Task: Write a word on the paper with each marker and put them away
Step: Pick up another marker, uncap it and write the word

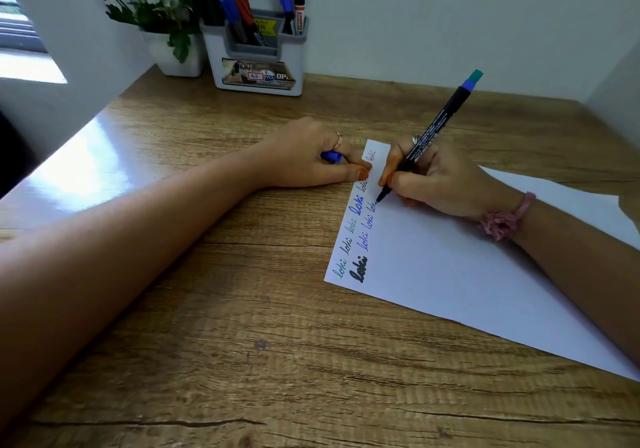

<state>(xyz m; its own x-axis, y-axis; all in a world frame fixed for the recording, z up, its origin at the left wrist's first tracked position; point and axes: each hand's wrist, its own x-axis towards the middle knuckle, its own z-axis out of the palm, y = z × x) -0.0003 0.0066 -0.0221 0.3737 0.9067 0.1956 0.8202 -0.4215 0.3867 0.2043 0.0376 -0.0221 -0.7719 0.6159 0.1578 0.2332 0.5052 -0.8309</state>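
Note:
A white sheet of paper (467, 274) lies on the wooden desk at the right, with several small words written along its left edge in green, black, blue and red. My right hand (440, 177) grips a black-barrelled marker (433, 132) with a blue and teal end; its tip touches the paper by the last word. My left hand (311, 157) rests on the desk at the paper's top left corner, its fingers closed around a blue marker cap (330, 156). A grey and white marker holder (258, 53) at the back holds several red, blue and black markers.
A white pot with a leafy plant (169, 35) stands left of the holder against the wall. White walls bound the wooden desk (242, 326) at the back, left and right. A pink band is on my right wrist.

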